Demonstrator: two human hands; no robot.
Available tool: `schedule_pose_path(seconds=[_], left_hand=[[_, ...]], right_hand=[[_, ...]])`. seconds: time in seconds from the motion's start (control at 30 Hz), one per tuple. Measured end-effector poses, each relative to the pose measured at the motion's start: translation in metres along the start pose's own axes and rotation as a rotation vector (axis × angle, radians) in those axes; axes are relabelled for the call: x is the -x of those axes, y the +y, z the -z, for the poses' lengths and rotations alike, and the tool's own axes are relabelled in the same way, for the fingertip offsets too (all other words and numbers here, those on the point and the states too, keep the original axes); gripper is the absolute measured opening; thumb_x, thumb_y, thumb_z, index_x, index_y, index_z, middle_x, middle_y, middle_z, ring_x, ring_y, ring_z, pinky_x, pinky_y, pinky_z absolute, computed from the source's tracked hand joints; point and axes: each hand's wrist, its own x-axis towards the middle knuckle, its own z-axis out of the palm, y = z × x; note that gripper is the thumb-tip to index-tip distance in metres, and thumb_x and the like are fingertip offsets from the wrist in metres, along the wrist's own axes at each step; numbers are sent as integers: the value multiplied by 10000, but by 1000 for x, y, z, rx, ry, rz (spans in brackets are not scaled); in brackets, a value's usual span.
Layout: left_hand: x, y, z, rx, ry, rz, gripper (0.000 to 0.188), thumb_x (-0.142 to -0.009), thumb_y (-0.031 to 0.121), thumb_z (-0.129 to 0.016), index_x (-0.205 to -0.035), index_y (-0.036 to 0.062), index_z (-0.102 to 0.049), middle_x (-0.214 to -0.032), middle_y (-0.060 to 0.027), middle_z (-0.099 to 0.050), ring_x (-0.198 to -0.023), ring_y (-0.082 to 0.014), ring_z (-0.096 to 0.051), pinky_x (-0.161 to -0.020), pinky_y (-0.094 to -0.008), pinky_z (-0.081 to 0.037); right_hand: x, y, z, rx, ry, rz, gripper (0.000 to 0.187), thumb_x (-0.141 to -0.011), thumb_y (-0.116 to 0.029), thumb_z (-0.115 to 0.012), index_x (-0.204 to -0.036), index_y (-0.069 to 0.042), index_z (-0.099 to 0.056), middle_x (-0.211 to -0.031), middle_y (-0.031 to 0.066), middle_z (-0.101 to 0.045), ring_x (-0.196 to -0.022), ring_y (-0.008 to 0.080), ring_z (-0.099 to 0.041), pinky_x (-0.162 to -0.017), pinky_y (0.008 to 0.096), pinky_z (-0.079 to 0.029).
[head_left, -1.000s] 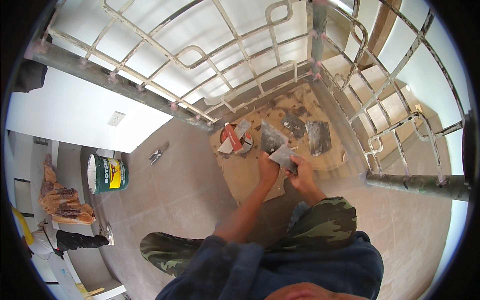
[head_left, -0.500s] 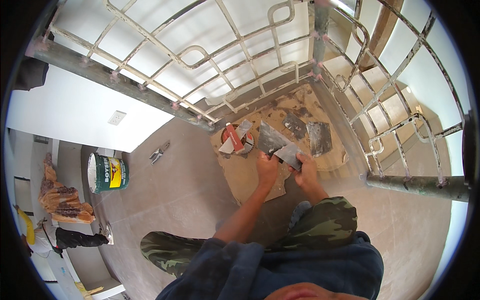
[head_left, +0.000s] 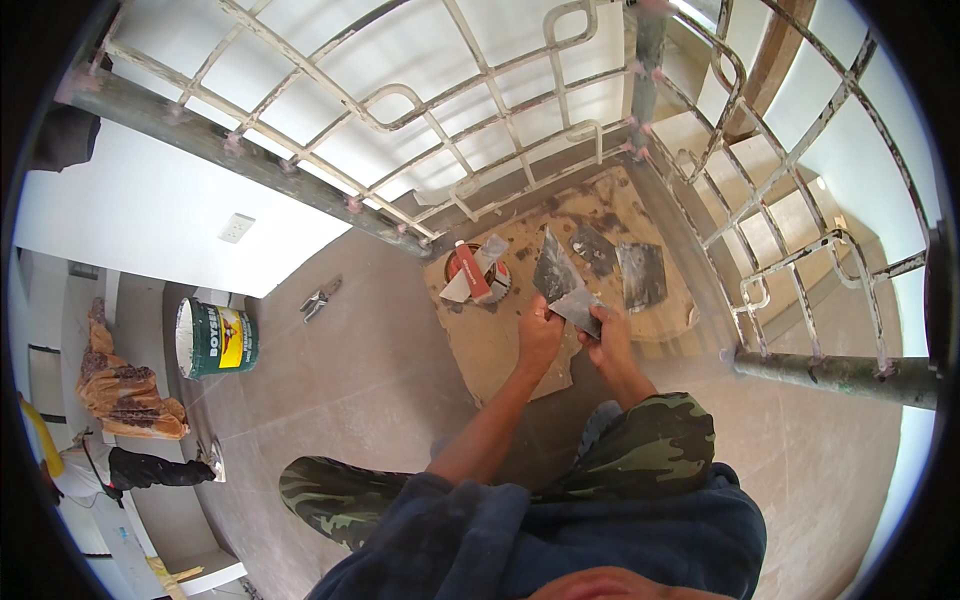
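My left hand is closed around the lower end of a smeared, dark grey triangular plate, whose tip points away from me. My right hand grips a lighter grey flat plate that meets the dark one. Whether either plate has a handle is hidden by my fingers. Below them lies a stained cardboard sheet. On it rest two more dark, flat pieces. To the left stands an open round can with a red tube-like item across its top.
Peeling metal railings close off the far side, and another railing runs along the right. Pliers lie on the floor, left of the cardboard. A green bucket stands farther left. Another person's dark-clothed leg shows at the left edge.
The dark plate has swung more upright, its upper end shifting right. Both plates now overlap at a different angle, while my hands have stayed nearly in place.
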Motion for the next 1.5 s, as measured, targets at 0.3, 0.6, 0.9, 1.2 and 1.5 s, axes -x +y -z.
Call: schedule_pose_path(seconds=[0.3,0.6,0.9,1.2,1.5], left_hand=[[22,-16,1,-240,47,-33,272,-900,-68,-499,-1144,15,-585,-984,-23,-662,-887,-80,-598,-771,-231,-470],[22,28,-4,458,360,131,241,-966,87,-586,-1193,43,-515,-1073,-25,-623,-910,-104,-599,-769,-246,-498],[8,19,-22,269,462,-108,215,-935,-10,-570,-1136,19,-503,-1068,-50,-602,-937,-104,-564,-839,-255,-458],[-10,44,-16,44,503,-234,124,-936,27,-594,-1019,17,-503,-892,-13,-587,-768,-98,-529,-694,-283,-445],[-15,36,7,-360,450,-291,246,-901,99,-650,-809,-14,-451,-621,-91,-448,-559,-185,-426,-531,-345,-380]], right_hand=[[-33,-25,-19,-234,77,20,125,-880,-98,-600,-969,-20,-558,-826,112,-626,-598,238,-606,-418,307,-502],[-25,-48,12,-296,48,530,294,-963,-176,-608,-1218,-69,-509,-1049,67,-612,-884,188,-626,-753,342,-554],[4,-23,4,-114,-167,710,183,-981,-182,-598,-1131,-84,-560,-906,-45,-553,-850,71,-557,-763,243,-492],[18,-20,18,721,8,661,96,-919,-78,-620,-1001,-35,-643,-900,46,-649,-850,128,-599,-793,295,-492],[34,-22,-25,1321,-55,1426,367,-717,30,-600,-1059,-88,-661,-989,64,-702,-826,263,-665,-683,358,-536]])
